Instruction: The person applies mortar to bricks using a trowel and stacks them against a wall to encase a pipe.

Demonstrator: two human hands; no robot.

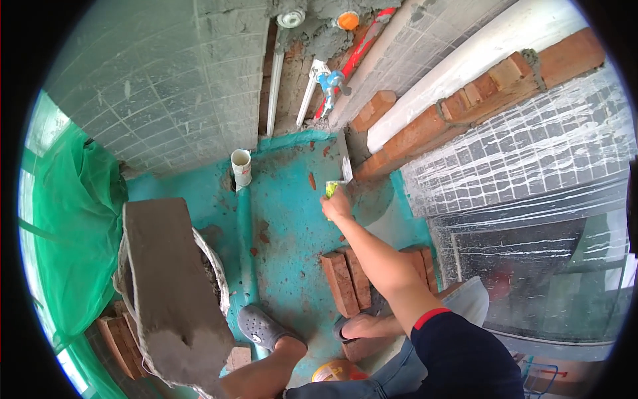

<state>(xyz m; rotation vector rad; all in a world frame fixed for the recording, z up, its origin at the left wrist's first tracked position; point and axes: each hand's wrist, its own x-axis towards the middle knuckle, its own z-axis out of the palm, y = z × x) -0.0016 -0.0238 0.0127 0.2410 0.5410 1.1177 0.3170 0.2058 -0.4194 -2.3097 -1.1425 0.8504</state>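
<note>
Yellow-green handle of trowel (334, 189) gripped by right hand (338, 205), fingers curled tight around it. Left hand out of view, its hold cannot be told. Grey blade extended just beyond fingers, beside end of brick ledge (425, 135); contact cannot be told. Upright white pipe stub (242, 169) set left of fingers, in teal floor (282, 193). Blue valve (330, 82) mounted farther ahead of fingers. Loose bricks (345, 280) stacked nearer body than fingers. Mortar-grey board (171, 272) propped well left of fingers; green netting (74, 219) hung farther left.
</note>
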